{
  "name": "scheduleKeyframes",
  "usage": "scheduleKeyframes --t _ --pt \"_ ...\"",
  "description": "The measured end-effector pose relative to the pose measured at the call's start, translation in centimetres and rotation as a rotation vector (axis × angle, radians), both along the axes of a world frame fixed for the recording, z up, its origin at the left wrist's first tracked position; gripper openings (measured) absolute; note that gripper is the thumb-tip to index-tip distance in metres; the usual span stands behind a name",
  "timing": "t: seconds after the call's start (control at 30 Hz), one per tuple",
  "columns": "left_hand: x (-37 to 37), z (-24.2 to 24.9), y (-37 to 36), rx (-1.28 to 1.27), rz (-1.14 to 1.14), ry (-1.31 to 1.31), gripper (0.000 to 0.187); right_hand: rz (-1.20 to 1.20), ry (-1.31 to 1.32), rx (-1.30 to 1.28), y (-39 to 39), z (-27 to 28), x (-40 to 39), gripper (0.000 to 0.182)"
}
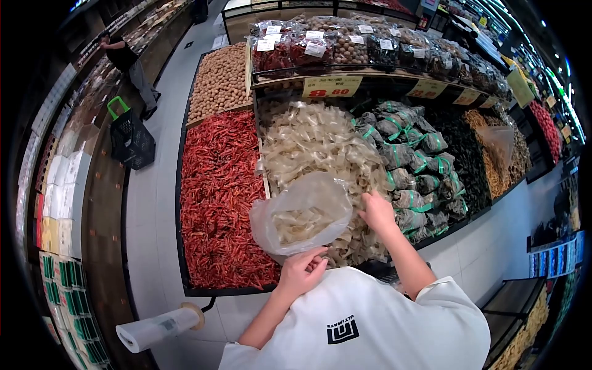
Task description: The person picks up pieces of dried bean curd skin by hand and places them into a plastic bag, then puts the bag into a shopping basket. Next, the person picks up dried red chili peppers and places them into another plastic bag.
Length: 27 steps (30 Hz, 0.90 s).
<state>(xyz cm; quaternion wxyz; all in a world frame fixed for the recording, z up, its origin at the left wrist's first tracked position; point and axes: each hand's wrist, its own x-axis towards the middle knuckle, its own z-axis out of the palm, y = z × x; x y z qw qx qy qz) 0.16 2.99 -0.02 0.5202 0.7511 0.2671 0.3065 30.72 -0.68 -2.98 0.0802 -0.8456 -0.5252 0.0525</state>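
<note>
A clear plastic bag (336, 191) lies open on a heap of pale, translucent, flat dried pieces (314, 135), with more such pieces showing inside it. My left hand (302, 272) is at the bag's near rim, fingers curled closed against the plastic. To the right of the bag, my right hand (377, 213) reaches into the heap, its fingers bent together among the pieces. What those fingertips hold is too small to make out. Just beyond that hand are grey dried bundles (398, 157) tied with green bands.
Red dried chillies (219, 203) fill the left section, with walnuts (219, 80) behind. Packed bags (311, 49) line a shelf above the price signs (331, 87). A bag roll (160, 328) sticks out at front left. A person (131, 68) stands beyond a black basket (132, 139).
</note>
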Motion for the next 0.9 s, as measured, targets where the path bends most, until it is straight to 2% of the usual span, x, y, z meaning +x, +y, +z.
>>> scheduleKeyframes --t 0.4,0.53,0.6,0.67,0.77,0.9 --pt "-0.2 -0.6 0.0 -0.008 0.015 0.012 0.030 0.062 0.101 0.174 -0.2 1.6 1.0 0.035" --pt "-0.4 -0.6 0.1 -0.031 0.001 0.017 0.032 0.065 0.115 0.387 0.0 3.5 0.4 0.031" --pt "-0.5 -0.4 0.1 -0.035 -0.003 0.030 0.032 -0.030 0.237 0.449 0.1 6.2 -0.5 0.031" --pt "-0.5 -0.2 0.2 -0.040 -0.014 0.045 0.031 0.000 0.293 0.555 0.4 9.1 -1.6 0.030" --pt "-0.6 -0.1 0.2 -0.033 -0.017 0.058 0.031 0.063 0.633 0.873 1.1 12.9 -4.1 0.030" --pt "-0.3 0.0 0.3 0.003 -0.024 0.063 0.030 0.224 0.821 0.876 2.3 16.6 -8.3 0.035"
